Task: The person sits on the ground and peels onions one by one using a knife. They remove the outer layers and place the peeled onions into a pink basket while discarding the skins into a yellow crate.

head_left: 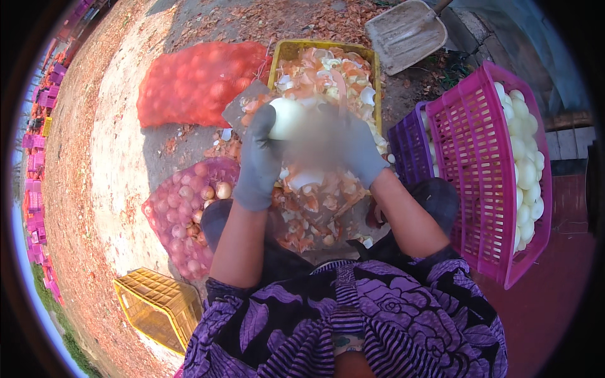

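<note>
My left hand (257,160), in a grey work glove, grips a peeled white onion (286,119) by its left side. My right hand (361,146), also gloved, is close to the onion's right. A blurred patch covers its fingers, so what they hold cannot be made out. A narrow pinkish strip (339,90) shows just above that hand; whether it is held is unclear. Beneath both hands stands a yellow plastic crate (376,71) heaped with onion skins (326,71). More skins (309,222) lie between my knees.
To the left are a full red mesh sack (198,82), an open mesh bag of unpeeled onions (182,215) and a tipped yellow crate (160,307). On the right, a pink crate (472,156) of peeled onions leans beside a purple crate (409,144). A shovel blade (406,35) lies beyond.
</note>
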The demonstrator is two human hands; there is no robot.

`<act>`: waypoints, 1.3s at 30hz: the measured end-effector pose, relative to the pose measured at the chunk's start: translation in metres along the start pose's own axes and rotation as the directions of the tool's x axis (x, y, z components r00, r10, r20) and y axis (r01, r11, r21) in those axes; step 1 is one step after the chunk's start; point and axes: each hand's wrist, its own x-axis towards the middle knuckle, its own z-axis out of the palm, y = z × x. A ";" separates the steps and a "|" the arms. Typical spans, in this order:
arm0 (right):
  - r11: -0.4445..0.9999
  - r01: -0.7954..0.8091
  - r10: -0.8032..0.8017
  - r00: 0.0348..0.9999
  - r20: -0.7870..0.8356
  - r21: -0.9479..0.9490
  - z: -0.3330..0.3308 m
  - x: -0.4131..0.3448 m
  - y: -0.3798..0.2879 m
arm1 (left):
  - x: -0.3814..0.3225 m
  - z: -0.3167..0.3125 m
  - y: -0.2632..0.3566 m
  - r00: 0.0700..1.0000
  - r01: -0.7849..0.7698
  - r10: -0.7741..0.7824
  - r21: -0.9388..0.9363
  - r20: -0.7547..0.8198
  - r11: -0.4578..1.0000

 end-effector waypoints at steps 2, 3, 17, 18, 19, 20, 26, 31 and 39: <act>0.980 -0.017 0.005 0.998 0.062 0.197 0.001 -0.002 -0.008 | -0.001 0.003 0.000 0.998 0.004 0.009 0.186 -0.064 0.983; 0.965 -0.020 0.001 0.997 0.073 0.260 0.001 -0.003 -0.010 | -0.001 0.008 0.001 0.996 0.010 0.017 0.278 -0.093 0.961; 0.888 0.226 -0.233 0.972 0.032 -0.400 0.005 -0.013 -0.010 | 0.002 0.006 0.007 0.986 0.157 -0.169 -0.392 0.003 0.906; 0.928 0.179 -0.181 0.983 0.023 -0.327 0.006 -0.015 -0.011 | 0.004 0.006 0.004 0.988 0.139 -0.154 -0.406 -0.005 0.903; 0.970 0.160 -0.164 0.986 -0.006 -0.183 0.010 -0.015 -0.007 | 0.006 0.006 0.002 0.990 0.122 -0.140 -0.418 -0.013 0.900; 0.968 0.179 -0.183 0.983 -0.008 -0.176 0.012 -0.018 -0.006 | 0.006 0.007 0.001 0.993 0.108 -0.119 -0.403 -0.003 0.909; 0.728 0.320 -0.348 0.934 0.074 -0.606 0.017 -0.026 -0.009 | 0.002 0.018 0.002 0.993 0.090 -0.106 -0.250 -0.054 0.964; 0.600 0.306 -0.370 0.925 0.083 -0.739 0.022 -0.017 0.008 | 0.002 0.019 -0.009 0.956 0.175 -0.225 -0.251 -0.188 0.952; 0.785 0.151 -0.161 0.986 0.039 -0.601 0.013 -0.008 0.048 | -0.003 0.007 -0.002 0.983 0.112 -0.119 -0.054 -0.137 0.992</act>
